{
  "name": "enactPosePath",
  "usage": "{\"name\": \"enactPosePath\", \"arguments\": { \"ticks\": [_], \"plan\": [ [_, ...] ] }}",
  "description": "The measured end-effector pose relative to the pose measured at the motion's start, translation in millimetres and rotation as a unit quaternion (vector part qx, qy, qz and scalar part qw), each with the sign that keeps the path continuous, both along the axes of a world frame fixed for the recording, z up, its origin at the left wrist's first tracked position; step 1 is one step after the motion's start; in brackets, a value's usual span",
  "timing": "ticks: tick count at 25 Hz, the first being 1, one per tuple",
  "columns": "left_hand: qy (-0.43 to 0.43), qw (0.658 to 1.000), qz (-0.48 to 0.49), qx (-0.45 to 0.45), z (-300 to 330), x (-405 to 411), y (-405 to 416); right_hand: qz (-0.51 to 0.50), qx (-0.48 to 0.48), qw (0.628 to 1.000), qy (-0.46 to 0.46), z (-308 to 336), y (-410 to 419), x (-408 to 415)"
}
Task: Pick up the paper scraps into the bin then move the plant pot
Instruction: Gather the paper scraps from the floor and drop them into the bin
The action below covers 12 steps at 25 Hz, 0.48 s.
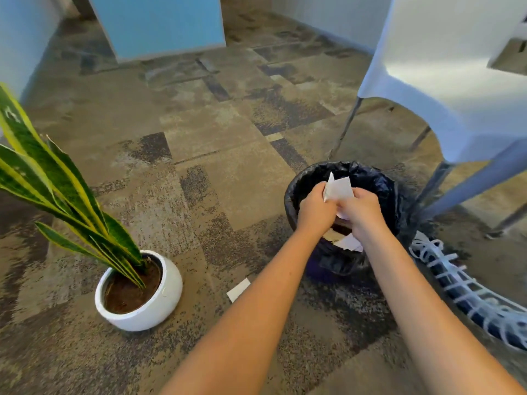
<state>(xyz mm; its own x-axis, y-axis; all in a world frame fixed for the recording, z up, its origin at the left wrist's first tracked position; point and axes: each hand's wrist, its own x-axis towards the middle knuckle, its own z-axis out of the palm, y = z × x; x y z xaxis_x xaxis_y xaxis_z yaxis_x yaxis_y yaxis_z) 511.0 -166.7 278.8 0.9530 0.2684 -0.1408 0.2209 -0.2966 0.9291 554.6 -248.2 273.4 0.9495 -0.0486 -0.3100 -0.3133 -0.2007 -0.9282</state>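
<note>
A round bin (379,181) lined with a black bag stands on the carpet right of centre. Both my hands hover over its mouth, side by side. My left hand (316,209) and my right hand (360,209) together grip white paper scraps (339,189) that stick up between them. More white scraps (349,243) lie inside the bin below my wrists. One white scrap (238,289) lies on the carpet between the bin and the pot. The white plant pot (159,303), with soil and long green-yellow leaves (57,178), stands at the lower left.
A white chair (445,75) with metal legs stands just behind and right of the bin. A dark shoe with white laces (467,289) is at the right edge. A blue panel (159,24) and white walls close off the far side of the patterned carpet.
</note>
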Motion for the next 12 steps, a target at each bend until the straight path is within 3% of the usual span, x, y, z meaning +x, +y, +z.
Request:
{"name": "enactPosePath", "arguments": {
  "ticks": [3,7,10,12],
  "plan": [
    [0.095,0.995,-0.035,0.024,-11,25,1,0.017,-0.042,0.995,0.093,-1,-11,36],
    [0.209,0.969,-0.107,-0.075,-14,36,11,0.055,-0.040,0.975,0.209,1,-14,54],
    [0.187,0.970,-0.140,-0.067,-15,35,27,0.077,-0.081,0.969,0.220,4,-8,56],
    [0.160,0.975,-0.150,-0.047,-15,32,42,0.062,-0.094,0.981,0.156,0,-2,56]
  ]
}}
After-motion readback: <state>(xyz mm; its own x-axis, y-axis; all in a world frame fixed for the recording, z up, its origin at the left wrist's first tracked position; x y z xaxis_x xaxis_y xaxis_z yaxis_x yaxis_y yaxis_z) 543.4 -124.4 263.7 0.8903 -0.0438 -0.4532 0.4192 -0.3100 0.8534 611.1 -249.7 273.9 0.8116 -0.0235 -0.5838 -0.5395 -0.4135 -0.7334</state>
